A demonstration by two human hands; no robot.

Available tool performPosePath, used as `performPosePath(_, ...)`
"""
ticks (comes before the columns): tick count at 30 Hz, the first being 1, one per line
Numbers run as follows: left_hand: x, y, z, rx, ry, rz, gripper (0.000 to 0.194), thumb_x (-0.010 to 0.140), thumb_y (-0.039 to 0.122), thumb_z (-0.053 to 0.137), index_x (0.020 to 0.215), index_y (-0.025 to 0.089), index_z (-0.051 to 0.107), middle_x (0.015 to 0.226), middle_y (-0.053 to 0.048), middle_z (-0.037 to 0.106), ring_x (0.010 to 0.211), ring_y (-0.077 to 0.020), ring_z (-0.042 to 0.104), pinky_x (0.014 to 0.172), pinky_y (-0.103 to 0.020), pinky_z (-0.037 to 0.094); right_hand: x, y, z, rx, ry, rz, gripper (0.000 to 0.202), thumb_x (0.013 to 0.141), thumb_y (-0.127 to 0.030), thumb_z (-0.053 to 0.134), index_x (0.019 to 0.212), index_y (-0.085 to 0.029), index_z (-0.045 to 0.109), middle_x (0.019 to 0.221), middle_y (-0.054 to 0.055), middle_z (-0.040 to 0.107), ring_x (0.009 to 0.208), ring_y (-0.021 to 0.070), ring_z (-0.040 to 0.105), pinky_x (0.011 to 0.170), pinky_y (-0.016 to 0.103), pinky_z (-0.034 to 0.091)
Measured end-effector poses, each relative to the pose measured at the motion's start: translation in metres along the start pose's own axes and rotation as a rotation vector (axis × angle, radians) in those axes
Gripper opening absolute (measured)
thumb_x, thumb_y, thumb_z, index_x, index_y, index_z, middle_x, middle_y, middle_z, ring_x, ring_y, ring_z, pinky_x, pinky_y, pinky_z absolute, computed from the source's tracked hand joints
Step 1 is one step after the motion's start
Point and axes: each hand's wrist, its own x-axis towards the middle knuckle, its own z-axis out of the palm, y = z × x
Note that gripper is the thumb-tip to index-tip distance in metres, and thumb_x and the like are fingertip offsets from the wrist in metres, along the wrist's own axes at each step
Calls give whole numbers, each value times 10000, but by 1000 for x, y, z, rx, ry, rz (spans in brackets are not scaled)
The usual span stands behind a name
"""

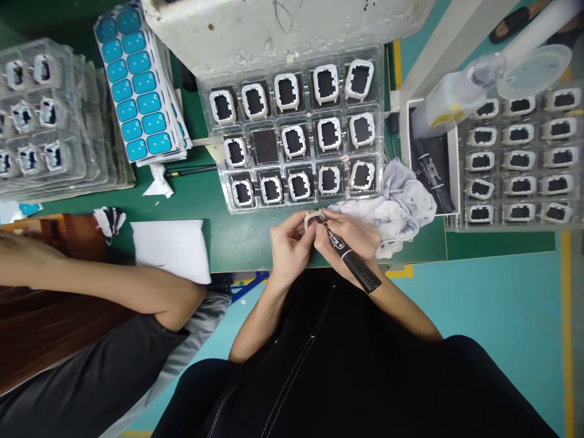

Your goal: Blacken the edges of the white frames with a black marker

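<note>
My left hand [292, 246] pinches a small white frame [312, 217] at the front edge of the green table. My right hand [349, 240] is wrapped round a black marker [360, 269], whose upper end points down and right; its tip is hidden near the white frame. Both hands touch or nearly touch each other. Just beyond them lies a clear plastic tray [235, 210] of white frames in three rows, with one compartment in the middle row holding no frame. Beside my right hand is a crumpled, stained white cloth [401, 204].
Stacked trays [91, 146] and blue sticker sheets [137, 91] stand left. At the right are a box [408, 155] with markers, a plastic bottle [438, 109] and another tray [502, 220]. A co-worker's arm [114, 283] reaches in by a white cloth [173, 246].
</note>
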Motion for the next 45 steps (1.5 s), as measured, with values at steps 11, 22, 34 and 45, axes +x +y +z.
performPosePath(11, 0, 2, -1, -56, 0, -36, 328, 896, 459, 932, 1029, 166, 866, 922, -68, 864, 772, -163, 787, 753, -243, 644, 0, -2, -1, 50, 19, 20, 192, 991, -98, 773, 1036, -269, 698, 866, -40, 819, 878, 227, 875, 764, 351, 790)
performPosePath(22, 1, 8, -2, -93, -16, -95, 303, 819, 381, 994, 975, 169, 843, 863, -46, 859, 710, -143, 761, 696, -215, 614, -1, -4, -1, 69, -4, 58, 178, 974, -94, 782, 1048, -244, 720, 928, -10, 850, 914, 241, 884, 788, 338, 779)
performPosePath(34, 2, 14, 2, -87, 2, -116, 377, 782, 455, 1021, 901, 162, 814, 769, -25, 800, 674, -150, 743, 655, -235, 634, -4, -2, -1, 99, 15, 135, 162, 986, -151, 800, 1067, -269, 724, 964, -10, 863, 985, 255, 891, 870, 359, 790)
performPosePath(45, 5, 4, -8, -185, -105, 5, 248, 903, 410, 976, 1012, 217, 864, 887, -25, 866, 811, -182, 843, 815, -285, 687, 2, -2, -4, 333, 153, 73, 142, 1055, -214, 708, 1162, -289, 652, 782, -45, 764, 872, 262, 883, 787, 447, 812)
